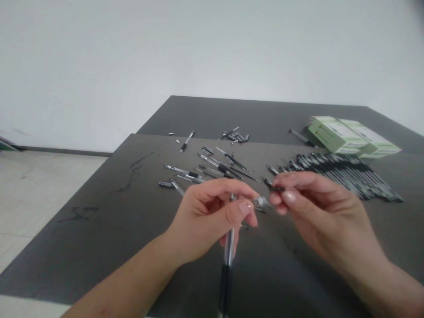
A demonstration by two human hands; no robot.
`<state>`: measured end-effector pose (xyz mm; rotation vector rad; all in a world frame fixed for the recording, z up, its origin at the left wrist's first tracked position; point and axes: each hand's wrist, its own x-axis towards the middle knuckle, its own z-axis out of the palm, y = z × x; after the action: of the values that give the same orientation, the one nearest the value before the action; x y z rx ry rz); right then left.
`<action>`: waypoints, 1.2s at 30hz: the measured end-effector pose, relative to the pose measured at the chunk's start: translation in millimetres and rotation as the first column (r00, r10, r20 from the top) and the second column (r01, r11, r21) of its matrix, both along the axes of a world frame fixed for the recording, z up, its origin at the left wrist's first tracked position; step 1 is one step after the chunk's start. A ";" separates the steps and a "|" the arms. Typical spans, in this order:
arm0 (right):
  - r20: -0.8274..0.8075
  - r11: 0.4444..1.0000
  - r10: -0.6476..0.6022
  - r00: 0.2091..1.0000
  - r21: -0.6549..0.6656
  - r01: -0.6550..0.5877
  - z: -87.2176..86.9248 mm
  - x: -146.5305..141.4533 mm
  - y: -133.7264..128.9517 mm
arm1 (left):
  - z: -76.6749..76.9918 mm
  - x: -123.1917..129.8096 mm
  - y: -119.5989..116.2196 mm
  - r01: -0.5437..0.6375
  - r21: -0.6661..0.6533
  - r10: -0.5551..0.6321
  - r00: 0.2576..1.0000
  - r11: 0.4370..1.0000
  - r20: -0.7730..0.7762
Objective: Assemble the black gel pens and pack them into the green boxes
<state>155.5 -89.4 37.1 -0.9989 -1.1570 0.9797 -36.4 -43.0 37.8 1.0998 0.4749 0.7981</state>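
My left hand point(215, 216) is closed around a clear pen point(228, 254), its black grip point(225, 282) pointing down toward me. The thumb and forefinger of that hand also pinch a small clear piece point(263, 202), blurred, which looks like a pen cap. Just right of it, my right hand point(318, 212) pinches a small black pen part point(277, 188) between thumb and forefinger; its exact kind is unclear. The two small parts are close together, and I cannot tell whether they touch. Behind my hands lie loose pens point(212, 160) and refills point(247, 173).
A row of capped pens point(347, 176) lies at the right on the dark table point(115, 229). Two green-and-white boxes point(341, 137) stand behind it. Small caps point(240, 138) and a single pen point(187, 141) lie farther back, and another pen point(301, 138) beside the boxes.
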 end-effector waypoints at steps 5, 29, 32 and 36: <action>0.674 0.967 -0.209 0.708 0.034 0.254 -25.3 42.9 65.7 | -7.4 3.0 9.1 -0.037 0.036 0.042 0.990 0.999 -0.138; 0.997 0.983 -0.041 0.066 0.029 0.179 -37.8 56.4 146.4 | -35.0 7.3 30.0 -0.174 0.165 0.232 0.854 0.971 -0.465; 0.828 0.980 0.198 0.524 -0.184 -0.080 -24.3 20.8 125.4 | -39.3 6.2 36.0 -0.240 0.200 0.306 0.846 0.950 -0.437; 0.578 0.892 0.451 0.680 -0.265 -0.367 -17.9 -15.6 100.9 | -43.0 5.9 42.1 -0.300 0.224 0.366 0.851 0.927 -0.377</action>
<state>139.9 11.6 19.2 -1.2493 -1.9725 1.1159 -30.6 -0.8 -5.2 1.3635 0.9987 0.9188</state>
